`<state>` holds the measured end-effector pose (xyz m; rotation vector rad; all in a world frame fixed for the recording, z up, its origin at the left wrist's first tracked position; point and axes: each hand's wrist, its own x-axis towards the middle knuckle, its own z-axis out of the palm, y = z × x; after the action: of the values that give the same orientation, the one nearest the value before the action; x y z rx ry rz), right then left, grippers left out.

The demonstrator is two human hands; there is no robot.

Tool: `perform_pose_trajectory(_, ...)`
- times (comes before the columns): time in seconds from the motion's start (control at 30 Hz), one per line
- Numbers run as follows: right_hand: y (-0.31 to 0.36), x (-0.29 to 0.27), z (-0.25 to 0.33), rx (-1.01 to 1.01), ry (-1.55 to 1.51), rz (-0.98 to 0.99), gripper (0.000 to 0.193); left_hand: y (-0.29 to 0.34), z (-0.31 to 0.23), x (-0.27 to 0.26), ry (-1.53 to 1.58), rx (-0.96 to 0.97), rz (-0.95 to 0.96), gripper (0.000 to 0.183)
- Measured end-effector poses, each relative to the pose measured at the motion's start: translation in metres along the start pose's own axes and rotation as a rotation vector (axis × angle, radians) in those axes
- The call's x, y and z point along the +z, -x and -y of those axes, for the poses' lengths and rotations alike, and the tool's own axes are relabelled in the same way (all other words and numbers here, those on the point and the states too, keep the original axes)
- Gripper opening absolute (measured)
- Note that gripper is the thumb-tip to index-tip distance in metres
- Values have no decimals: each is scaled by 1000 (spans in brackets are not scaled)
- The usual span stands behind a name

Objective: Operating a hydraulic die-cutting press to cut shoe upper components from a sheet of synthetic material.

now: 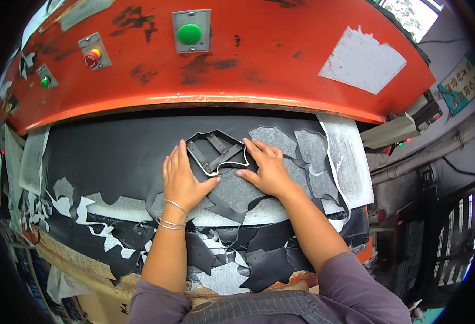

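A metal cutting die (pixel 217 153), an angular steel outline with crossbars inside, lies on a black sheet (pixel 113 151) of leather-like material. My left hand (pixel 182 181) holds the die's left side, fingers stretched along its wall and thumb near its lower edge. On the other side, my right hand (pixel 270 168) has its fingertips against the die's upper right corner and its thumb by the lower right edge. Both hands steady the die between them. Right of it, shaped gaps in the sheet expose a grey surface (pixel 272 141).
An orange press head (pixel 281 70) spans the far side, with a large green button (pixel 189 34) and a red knob (pixel 92 58). Black offcuts (pixel 270 267) and white scraps (pixel 105 232) litter the near edge. A white board (pixel 351 156) shows at right.
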<state>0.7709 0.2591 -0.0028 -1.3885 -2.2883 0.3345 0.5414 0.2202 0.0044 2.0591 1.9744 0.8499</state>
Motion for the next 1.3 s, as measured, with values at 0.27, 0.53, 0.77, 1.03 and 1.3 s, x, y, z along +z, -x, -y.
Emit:
perform_pose_trajectory(0.27, 9, -13, -17, -3, -219, -244, 64, -17, -20, 11, 190, 8, 37, 109)
perform_pose_trajectory(0.53, 9, -6, -16, 35, -137, -175, 66, -17, -14, 18, 85, 61, 87, 109)
perform_pose_trajectory(0.77, 9, -8, -22, 26, -148, -150, 68, -16, -14, 22, 42, 98, 70, 109)
perform_pose_trajectory(1.03, -2, -6, -17, -87, -142, -107, 66, -6, -7, 12, 136, 43, 22, 107)
perform_pose_trajectory(1.3, -4, -3, -14, -114, -90, -142, 66, 0, 2, 9, 233, 59, 48, 90)
